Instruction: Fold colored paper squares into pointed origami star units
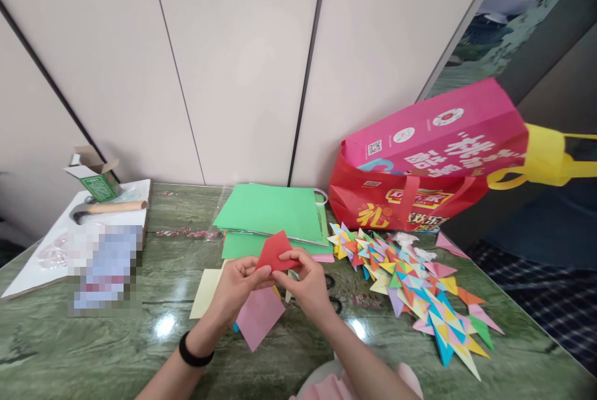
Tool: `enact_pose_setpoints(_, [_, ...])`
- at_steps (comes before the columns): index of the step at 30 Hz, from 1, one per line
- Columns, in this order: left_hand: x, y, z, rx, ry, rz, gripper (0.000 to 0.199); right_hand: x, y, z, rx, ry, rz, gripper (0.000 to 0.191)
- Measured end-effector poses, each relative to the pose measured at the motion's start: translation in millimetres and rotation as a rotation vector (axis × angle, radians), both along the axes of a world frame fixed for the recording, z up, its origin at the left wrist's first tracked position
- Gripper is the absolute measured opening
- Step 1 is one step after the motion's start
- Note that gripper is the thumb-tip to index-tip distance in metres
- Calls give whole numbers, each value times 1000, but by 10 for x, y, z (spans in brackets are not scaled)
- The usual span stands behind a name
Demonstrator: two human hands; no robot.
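Observation:
A small piece of red paper (276,249), partly folded, is held up between both hands above the table. My left hand (240,279) pinches its left lower side between thumb and fingers. On the right side, my right hand (303,275) grips the edge with thumb and forefinger. Below the hands lie a pink paper square (261,319) and a cream paper sheet (203,294). Just behind the red paper is a stack of green paper (268,207). Black scissor handles (333,305) show beside my right hand, their blades hidden.
Many folded paper triangles (415,282) spread over the right of the table (172,356). A red bag (364,201) with a pink box (466,120) stands behind them. On the left, a white board (41,263) carries a hammer-like tool (116,207) and a green box (100,185).

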State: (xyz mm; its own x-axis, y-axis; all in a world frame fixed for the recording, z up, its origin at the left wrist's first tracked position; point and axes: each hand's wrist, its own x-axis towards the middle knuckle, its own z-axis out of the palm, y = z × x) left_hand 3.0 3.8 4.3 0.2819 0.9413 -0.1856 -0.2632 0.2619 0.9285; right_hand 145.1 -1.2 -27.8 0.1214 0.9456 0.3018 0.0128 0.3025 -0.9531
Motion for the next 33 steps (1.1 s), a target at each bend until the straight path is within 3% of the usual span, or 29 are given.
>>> enact_pose_setpoints(11, [42,-11,-28,-6,-17,-13,28,-6,-8,10,-98,73,49,31])
enact_pose_setpoints(33, [-1,18,-22,12,41,-3,23,27,16,46,-125,198,167,43])
